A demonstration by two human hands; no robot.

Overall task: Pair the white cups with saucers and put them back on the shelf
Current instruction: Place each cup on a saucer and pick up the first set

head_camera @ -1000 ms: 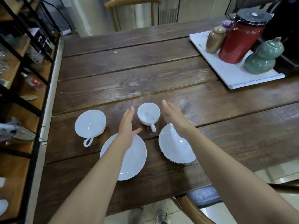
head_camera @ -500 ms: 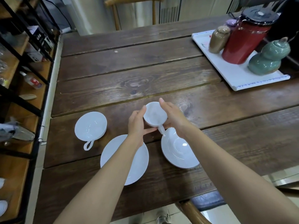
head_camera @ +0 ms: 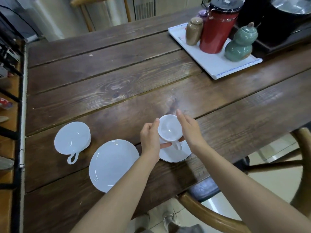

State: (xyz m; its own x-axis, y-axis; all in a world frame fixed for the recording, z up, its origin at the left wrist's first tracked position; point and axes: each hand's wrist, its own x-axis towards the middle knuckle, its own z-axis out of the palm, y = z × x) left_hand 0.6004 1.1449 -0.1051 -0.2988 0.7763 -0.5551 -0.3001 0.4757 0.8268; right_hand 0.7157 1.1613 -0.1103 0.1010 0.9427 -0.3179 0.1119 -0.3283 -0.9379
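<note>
Both hands are on the one cup (head_camera: 170, 130) right now, left hand (head_camera: 150, 140) curled round its near-left wall, right hand (head_camera: 190, 130) flattened against the far-right side, fingers closed in on the china so it's pinched between the two palms. And look where it sits: directly over the right-hand saucer (head_camera: 178, 155), whose front rim peeks out below the wrists. Whether the cup's foot is touching the saucer or hanging just clear, I can't tell, the hands cover that gap. The handle points back toward the person, slightly to the right, out over the saucer's near edge. So the move ahead looks like a straight drop, no sideways travel needed, just centre it and let go.

Off to the left, the second cup (head_camera: 72, 137) waits on the table (head_camera: 117, 78), handle also pointing toward the person, with the bigger saucer (head_camera: 112, 163) just beside it. That pair lies on the left hand's side, clearly nearer to it than to the right. The shelf (head_camera: 10, 115) runs along the left edge of the table, so everything heads that way afterwards
</note>
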